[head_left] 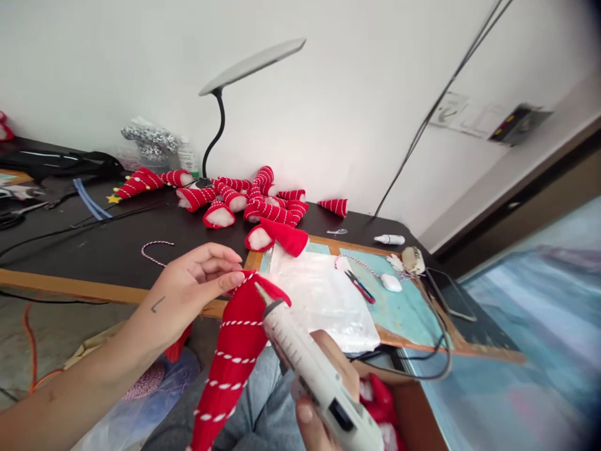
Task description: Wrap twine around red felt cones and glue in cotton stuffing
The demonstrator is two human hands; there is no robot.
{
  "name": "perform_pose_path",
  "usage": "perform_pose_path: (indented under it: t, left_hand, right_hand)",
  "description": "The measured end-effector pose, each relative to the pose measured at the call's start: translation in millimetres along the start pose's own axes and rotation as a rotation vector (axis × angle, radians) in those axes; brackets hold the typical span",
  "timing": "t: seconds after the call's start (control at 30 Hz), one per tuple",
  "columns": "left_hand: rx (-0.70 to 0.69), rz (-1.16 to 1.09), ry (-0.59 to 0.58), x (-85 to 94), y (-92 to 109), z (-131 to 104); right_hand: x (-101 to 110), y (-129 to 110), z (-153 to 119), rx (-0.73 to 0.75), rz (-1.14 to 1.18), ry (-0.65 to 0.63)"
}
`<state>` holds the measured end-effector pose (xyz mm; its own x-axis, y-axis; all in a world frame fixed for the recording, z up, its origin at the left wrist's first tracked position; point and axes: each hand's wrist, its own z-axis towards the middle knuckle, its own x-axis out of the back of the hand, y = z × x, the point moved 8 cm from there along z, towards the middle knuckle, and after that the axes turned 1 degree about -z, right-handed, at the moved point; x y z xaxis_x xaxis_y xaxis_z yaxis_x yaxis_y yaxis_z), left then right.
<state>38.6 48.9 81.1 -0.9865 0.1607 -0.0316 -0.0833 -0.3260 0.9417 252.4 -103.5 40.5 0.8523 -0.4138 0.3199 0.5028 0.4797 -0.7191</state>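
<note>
Below the near edge of the table (94,288), we hold a red felt cone (232,363) wound with red-and-white cord. Our left hand (188,294) pinches the upper edge of the cone between thumb and fingertips, closed on the fabric and cord at the top. Our right hand (323,388) grips a white glue gun (314,369), fingers wrapped around its body; the nozzle tip touches the cone just beside the left fingertips. The cone hangs tilted, its narrow end pointing down over our lap.

On the table, a sheet of clear plastic (323,294) lies on a teal cutting mat (404,307). Small scissors (360,286) rest near the sheet. A pile of finished red cones (253,203) sits against the wall, next to a black desk lamp (225,100). A loose piece of striped cord (153,249) lies on the dark surface, near our left hand.
</note>
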Motion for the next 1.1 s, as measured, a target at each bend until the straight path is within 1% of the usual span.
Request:
perform_pose_path:
  t: [0.07, 0.1, 0.2, 0.33, 0.47, 0.53, 0.6, 0.67, 0.77, 0.9, 1.1]
  left_hand:
    - [0.046, -0.054, 0.001, -1.2, -5.5, -4.6]
    - [0.069, -0.075, 0.005, -1.3, -8.0, -6.4]
    - [0.135, -0.124, 0.023, -1.1, -12.7, -8.9]
    - [0.209, -0.146, 0.023, -5.3, -12.8, -8.1]
    - [0.267, -0.171, 0.047, -8.0, -12.7, -7.6]
    - [0.304, -0.191, 0.07, -7.4, -15.2, -8.2]
    - [0.333, -0.214, 0.083, -6.4, -18.3, -8.8]
    - [0.352, -0.24, 0.089, -5.4, -21.3, -9.2]
    - [0.356, -0.278, 0.085, -5.0, -23.4, -10.3]
    - [0.351, -0.275, 0.087, -5.6, -21.9, -12.6]
    - [0.362, -0.284, 0.086, -7.4, -23.8, -13.4]
  right_hand:
    - [2.9, -5.9, -0.8, 0.007, -0.029, 0.062]
    - [1.5, -9.7, 1.4, 0.025, -0.024, 0.052]
    - [-6.3, -18.9, 15.1, 0.066, 0.033, -0.037]
    - [-11.0, -23.5, 29.6, 0.115, 0.004, -0.088]
    - [-16.6, -23.7, 31.6, 0.15, -0.023, -0.149]
    - [-17.6, -23.7, 31.9, 0.151, -0.033, -0.155]
    - [-18.4, -27.3, 32.2, 0.19, -0.04, -0.156]
    - [-18.8, -29.8, 33.1, 0.212, -0.038, -0.153]
    - [-20.3, -28.3, 35.7, 0.188, -0.036, -0.157]
    - [-18.8, -31.2, 39.5, 0.243, -0.065, -0.124]
    - [-16.9, -33.1, 39.8, 0.275, -0.073, -0.107]
